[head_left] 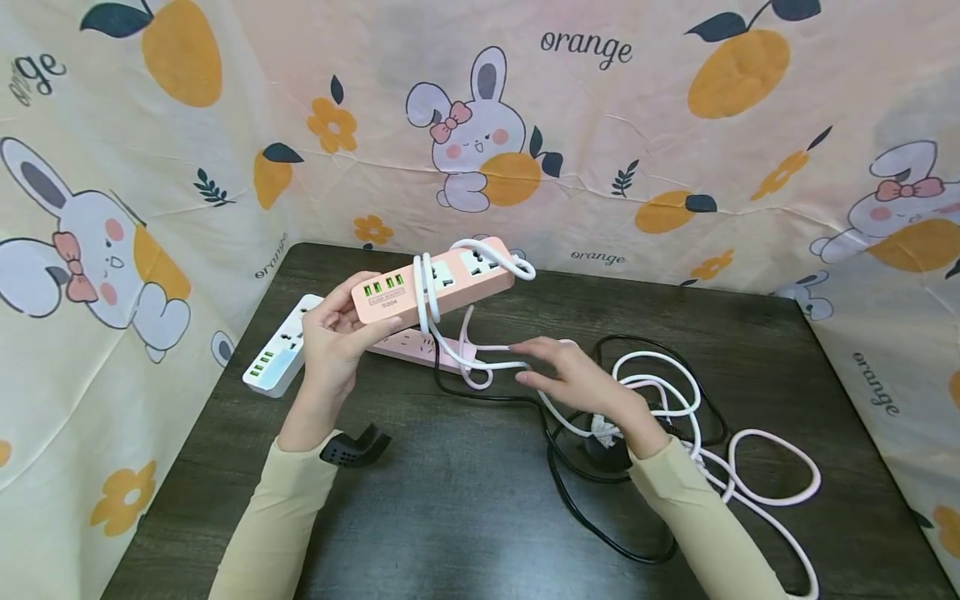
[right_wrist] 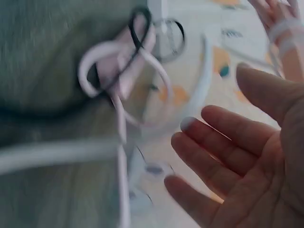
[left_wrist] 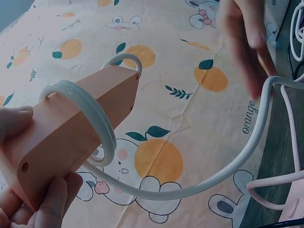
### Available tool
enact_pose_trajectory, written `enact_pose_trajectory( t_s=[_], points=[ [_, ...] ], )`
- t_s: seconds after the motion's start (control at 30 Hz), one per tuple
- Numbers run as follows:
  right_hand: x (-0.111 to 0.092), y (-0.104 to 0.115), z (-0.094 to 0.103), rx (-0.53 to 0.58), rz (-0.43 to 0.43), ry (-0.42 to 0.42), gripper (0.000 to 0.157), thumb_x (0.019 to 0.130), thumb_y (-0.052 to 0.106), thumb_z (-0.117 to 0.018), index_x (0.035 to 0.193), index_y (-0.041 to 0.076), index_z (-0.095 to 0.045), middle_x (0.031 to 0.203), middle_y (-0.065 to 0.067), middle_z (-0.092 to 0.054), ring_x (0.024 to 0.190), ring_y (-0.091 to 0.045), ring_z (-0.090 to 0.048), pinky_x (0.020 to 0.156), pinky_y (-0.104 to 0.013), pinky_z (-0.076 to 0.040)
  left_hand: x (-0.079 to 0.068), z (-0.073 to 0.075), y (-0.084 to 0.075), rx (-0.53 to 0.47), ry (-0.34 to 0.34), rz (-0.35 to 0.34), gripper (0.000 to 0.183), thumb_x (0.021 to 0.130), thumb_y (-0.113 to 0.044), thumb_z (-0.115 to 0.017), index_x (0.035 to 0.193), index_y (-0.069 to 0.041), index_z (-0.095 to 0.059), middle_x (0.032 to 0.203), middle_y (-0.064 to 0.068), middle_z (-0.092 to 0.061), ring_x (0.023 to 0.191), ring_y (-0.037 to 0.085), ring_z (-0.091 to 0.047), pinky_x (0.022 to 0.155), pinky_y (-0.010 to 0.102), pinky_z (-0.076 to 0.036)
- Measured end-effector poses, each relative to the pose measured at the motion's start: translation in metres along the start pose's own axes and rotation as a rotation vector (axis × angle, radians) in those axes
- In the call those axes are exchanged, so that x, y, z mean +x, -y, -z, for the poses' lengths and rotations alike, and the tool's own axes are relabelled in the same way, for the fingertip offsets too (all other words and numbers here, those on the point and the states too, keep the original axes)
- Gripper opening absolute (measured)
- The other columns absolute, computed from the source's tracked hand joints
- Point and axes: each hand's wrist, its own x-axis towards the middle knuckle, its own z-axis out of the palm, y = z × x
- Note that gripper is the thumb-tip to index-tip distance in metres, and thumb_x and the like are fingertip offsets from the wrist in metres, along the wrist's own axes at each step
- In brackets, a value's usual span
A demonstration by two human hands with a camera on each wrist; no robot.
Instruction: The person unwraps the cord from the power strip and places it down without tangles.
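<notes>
A peach power strip (head_left: pixel 465 293) with several sockets and USB ports is held up above the table by my left hand (head_left: pixel 330 333), which grips its near left end. Its white cord (left_wrist: pixel 190 192) goes round the strip's middle in a couple of turns, crosses its far end and hangs off toward the right. My right hand (head_left: pixel 581 379) hovers beside the hanging cord. In the right wrist view its fingers (right_wrist: pixel 209 161) are spread and relaxed, with the blurred cord passing by the fingertips; whether they touch cannot be told.
On the dark table (head_left: pixel 450 500) lie a white power strip (head_left: pixel 281 350) at left and a pink power strip (head_left: pixel 412 347) behind my hands. A black cord (head_left: pixel 558 483) and tangled white cords (head_left: pixel 776 500) spread on the right. A printed cloth (head_left: pixel 300 50) encloses the back and sides.
</notes>
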Motion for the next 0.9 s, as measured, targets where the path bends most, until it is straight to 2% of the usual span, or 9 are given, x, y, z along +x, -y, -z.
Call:
enact_pose_trajectory(
  t_s=[0.07, 0.13, 0.27, 0.4, 0.53, 0.6, 0.73, 0.83, 0.9],
  points=[
    [0.008, 0.001, -0.011, 0.037, 0.013, 0.023, 0.036, 0.092, 0.018, -0.06, 0.123, 0.0, -0.058, 0.118, -0.013, -0.062, 0.11, -0.023, -0.057, 0.092, -0.04, -0.046, -0.001, -0.001, 0.0, -0.008, 0.005, 0.0, 0.054, 0.064, 0.025, -0.064, 0.116, 0.011, -0.057, 0.101, 0.008, -0.065, 0.089, 0.015, -0.064, 0.074, 0.023, -0.053],
    [0.014, 0.001, -0.019, 0.074, 0.007, 0.029, 0.028, 0.093, 0.017, -0.059, 0.116, 0.001, -0.063, 0.109, -0.011, -0.065, 0.099, -0.018, -0.06, 0.085, -0.037, -0.048, -0.002, -0.002, 0.001, -0.016, 0.009, -0.003, 0.053, 0.064, 0.025, -0.065, 0.115, 0.009, -0.059, 0.1, 0.008, -0.065, 0.089, 0.016, -0.064, 0.074, 0.023, -0.053],
    [0.017, 0.001, -0.022, 0.124, -0.006, -0.046, 0.013, 0.092, 0.011, -0.059, 0.096, 0.003, -0.068, 0.087, -0.006, -0.066, 0.074, -0.011, -0.053, 0.067, -0.031, -0.047, -0.004, -0.003, 0.001, -0.021, 0.019, -0.006, 0.053, 0.065, 0.025, -0.065, 0.115, 0.014, -0.055, 0.1, 0.009, -0.065, 0.09, 0.016, -0.064, 0.075, 0.024, -0.053],
    [0.015, 0.004, -0.012, 0.108, -0.028, -0.22, 0.007, 0.09, 0.006, -0.061, 0.088, 0.005, -0.068, 0.082, -0.003, -0.064, 0.067, -0.011, -0.05, 0.06, -0.028, -0.044, -0.006, -0.002, 0.001, -0.032, 0.032, -0.01, 0.053, 0.064, 0.027, -0.063, 0.115, 0.018, -0.053, 0.099, 0.01, -0.065, 0.091, 0.017, -0.065, 0.075, 0.024, -0.053],
    [0.012, 0.006, 0.001, 0.094, -0.051, -0.452, 0.007, 0.089, 0.003, -0.061, 0.088, 0.001, -0.068, 0.075, -0.004, -0.061, 0.062, -0.01, -0.048, 0.055, -0.023, -0.041, -0.007, -0.002, 0.002, -0.04, 0.061, -0.013, 0.053, 0.064, 0.028, -0.063, 0.115, 0.016, -0.055, 0.101, 0.01, -0.066, 0.091, 0.018, -0.065, 0.075, 0.024, -0.054],
    [0.011, 0.007, 0.008, 0.131, -0.066, -0.575, 0.008, 0.09, 0.001, -0.06, 0.089, -0.002, -0.067, 0.072, -0.007, -0.059, 0.06, -0.008, -0.048, 0.053, -0.02, -0.04, -0.009, -0.003, 0.001, -0.038, 0.08, -0.008, 0.053, 0.064, 0.027, -0.064, 0.114, 0.015, -0.055, 0.102, 0.01, -0.066, 0.091, 0.018, -0.065, 0.074, 0.024, -0.054],
    [0.006, 0.01, 0.022, 0.301, -0.054, -0.782, 0.011, 0.091, -0.002, -0.055, 0.091, -0.01, -0.064, 0.071, -0.013, -0.056, 0.061, -0.006, -0.052, 0.053, -0.016, -0.041, -0.01, -0.002, 0.002, -0.012, 0.107, -0.001, 0.052, 0.064, 0.027, -0.064, 0.114, 0.016, -0.054, 0.102, 0.012, -0.066, 0.09, 0.018, -0.065, 0.073, 0.024, -0.054],
    [-0.001, 0.014, 0.031, 0.393, 0.018, -0.851, 0.012, 0.092, -0.006, -0.052, 0.09, -0.015, -0.06, 0.072, -0.01, -0.055, 0.065, -0.008, -0.054, 0.059, -0.016, -0.044, -0.01, -0.001, 0.003, -0.001, 0.107, -0.001, 0.052, 0.065, 0.027, -0.064, 0.114, 0.018, -0.053, 0.102, 0.012, -0.066, 0.091, 0.018, -0.065, 0.074, 0.025, -0.054],
    [-0.006, 0.015, 0.036, 0.417, 0.096, -0.842, 0.013, 0.092, -0.006, -0.053, 0.089, -0.017, -0.058, 0.074, -0.007, -0.056, 0.067, -0.011, -0.054, 0.063, -0.018, -0.046, -0.009, 0.0, 0.003, 0.0, 0.094, -0.01, 0.05, 0.066, 0.027, -0.063, 0.114, 0.018, -0.053, 0.102, 0.012, -0.065, 0.092, 0.018, -0.065, 0.074, 0.024, -0.054]
  ],
)
